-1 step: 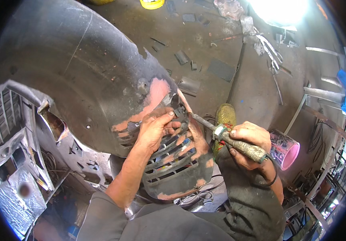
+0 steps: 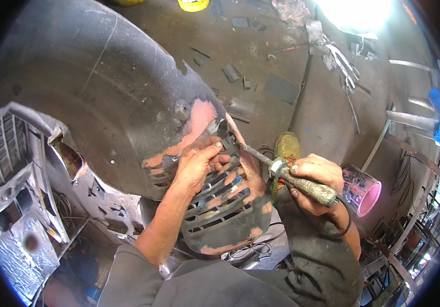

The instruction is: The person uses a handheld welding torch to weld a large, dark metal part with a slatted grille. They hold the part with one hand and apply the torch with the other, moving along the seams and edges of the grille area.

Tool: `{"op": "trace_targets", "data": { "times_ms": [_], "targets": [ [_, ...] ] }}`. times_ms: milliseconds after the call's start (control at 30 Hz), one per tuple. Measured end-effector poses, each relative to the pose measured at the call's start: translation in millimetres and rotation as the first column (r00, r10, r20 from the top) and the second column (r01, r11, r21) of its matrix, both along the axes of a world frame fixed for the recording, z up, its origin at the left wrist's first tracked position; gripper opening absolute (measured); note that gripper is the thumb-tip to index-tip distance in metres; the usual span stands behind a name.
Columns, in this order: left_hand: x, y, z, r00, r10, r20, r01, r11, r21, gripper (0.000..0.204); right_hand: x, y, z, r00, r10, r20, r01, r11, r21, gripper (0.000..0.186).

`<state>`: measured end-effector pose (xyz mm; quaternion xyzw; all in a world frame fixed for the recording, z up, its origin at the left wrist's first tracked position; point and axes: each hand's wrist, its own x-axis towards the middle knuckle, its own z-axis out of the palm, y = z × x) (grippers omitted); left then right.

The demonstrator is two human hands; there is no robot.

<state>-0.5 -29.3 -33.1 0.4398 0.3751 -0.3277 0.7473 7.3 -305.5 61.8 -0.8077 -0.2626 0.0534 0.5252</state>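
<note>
Nothing moved since earlier frame; both hands hold same pose. Left hand (image 2: pixel 199 163) presses small black piece (image 2: pixel 228 142) onto panel (image 2: pixel 107 102) with fingertips; right hand (image 2: pixel 316 180) clenched round iron (image 2: pixel 286 173), tip just right of left fingertips; keep fingers clear of tip; steady pressure on piece; grille (image 2: pixel 225 210) below left palm; pink cup (image 2: pixel 360 189) behind right hand.
</note>
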Motion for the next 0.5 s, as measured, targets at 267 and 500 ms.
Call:
{"op": "trace_targets", "data": {
  "times_ms": [267,500],
  "targets": [
    [4,-4,-3,1.0,0.002,-0.002,-0.002,1.0,-0.004,0.019,8,9,-7,1.0,0.002,-0.018,-0.004,0.995,-0.098,0.037],
    [2,-1,-6,1.0,-0.019,0.003,0.019,1.0,0.012,0.019,9,14,-11,0.999,0.009,-0.036,-0.013,0.995,-0.097,0.035]
  ]
}}
